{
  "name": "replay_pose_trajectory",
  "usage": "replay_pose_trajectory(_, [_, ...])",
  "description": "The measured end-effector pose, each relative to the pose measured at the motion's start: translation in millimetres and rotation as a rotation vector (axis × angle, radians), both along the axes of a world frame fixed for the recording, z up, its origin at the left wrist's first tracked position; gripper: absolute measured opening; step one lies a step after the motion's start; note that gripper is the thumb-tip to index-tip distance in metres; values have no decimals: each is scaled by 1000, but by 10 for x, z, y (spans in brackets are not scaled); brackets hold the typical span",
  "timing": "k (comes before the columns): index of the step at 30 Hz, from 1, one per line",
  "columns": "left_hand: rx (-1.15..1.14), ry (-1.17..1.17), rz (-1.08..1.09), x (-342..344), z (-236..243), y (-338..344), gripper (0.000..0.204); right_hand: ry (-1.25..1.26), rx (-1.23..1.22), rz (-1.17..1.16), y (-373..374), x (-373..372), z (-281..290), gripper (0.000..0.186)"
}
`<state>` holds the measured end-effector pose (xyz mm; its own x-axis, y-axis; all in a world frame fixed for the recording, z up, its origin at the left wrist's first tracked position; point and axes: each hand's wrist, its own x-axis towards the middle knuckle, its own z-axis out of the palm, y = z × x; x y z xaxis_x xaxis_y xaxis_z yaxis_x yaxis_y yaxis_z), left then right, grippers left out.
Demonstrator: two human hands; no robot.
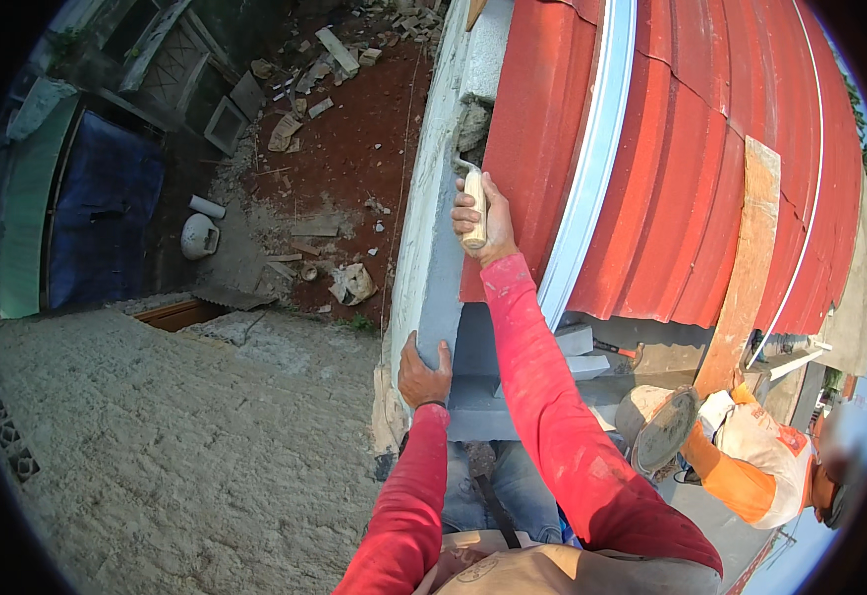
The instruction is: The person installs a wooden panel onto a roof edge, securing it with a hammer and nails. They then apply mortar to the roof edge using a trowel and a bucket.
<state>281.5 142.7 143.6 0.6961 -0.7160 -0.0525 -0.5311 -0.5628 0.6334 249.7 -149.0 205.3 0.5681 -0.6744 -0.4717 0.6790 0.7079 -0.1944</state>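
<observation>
Right hand: grip clamped on pale-handled tool, right edge of wall. Left hand: grip apart, near end.

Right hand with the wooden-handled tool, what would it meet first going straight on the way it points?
Likely the rough grey patch in the wall, just beyond the tool in the right hand, though depth is hard to judge.

Sunlit and bright on ribbed red roofing sheets at right, dim on the blue tarpaulin far left; bowed and blackened toward the rim, blurred beside the co-worker.
</observation>
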Motion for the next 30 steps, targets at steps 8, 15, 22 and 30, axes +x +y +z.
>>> replay_pose_trajectory(8, [-6,-15,24,114,-47,65,56,-202,-69,49,465,174,104,52])
replay_pose_trajectory(15, [-8,6,-10,-2,-60,-18,56,28,39,-49,506,114,152,50])
replay_pose_trajectory(22, [-81,-54,-91,28,-71,93,65,438,-297,82,2277,-973,1260,52])
replay_pose_trajectory(30, [-247,442,-1129,-1621,693,37,48,1617,23,-540,4038,-3115,1806,30])
